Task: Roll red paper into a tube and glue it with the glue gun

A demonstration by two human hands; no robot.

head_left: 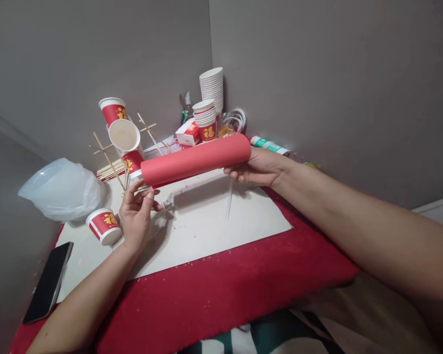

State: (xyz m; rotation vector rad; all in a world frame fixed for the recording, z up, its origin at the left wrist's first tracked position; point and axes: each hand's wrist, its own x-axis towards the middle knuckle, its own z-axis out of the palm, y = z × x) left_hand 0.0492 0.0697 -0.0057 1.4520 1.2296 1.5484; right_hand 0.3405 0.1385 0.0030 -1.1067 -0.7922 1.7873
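A smooth, matte red cylinder (195,160), apparently rolled paper, slants in mid-air at the centre of the view, its right end raised slightly.
The right hand (258,166) grips its 3 o'clock end, fingers curled underneath; the left hand (138,209) is half-curled at its 9 o'clock end, though whether it pinches anything cannot be told. Below, a flat, flecked white sheet (206,236) covers part of the fuzzy red cloth-covered counter (192,295). From the cylinder, a tipped red-and-white tapered cup (104,225) and a flat, glossy black phone (47,282) lie toward 8 o'clock, a cloudy, translucent plastic vessel (64,189) in a crinkled bag toward 9, thin, crossed wooden sticks (103,152) toward 10, and a tall, ribbed stack of white-rimmed cups (211,88) toward 12.
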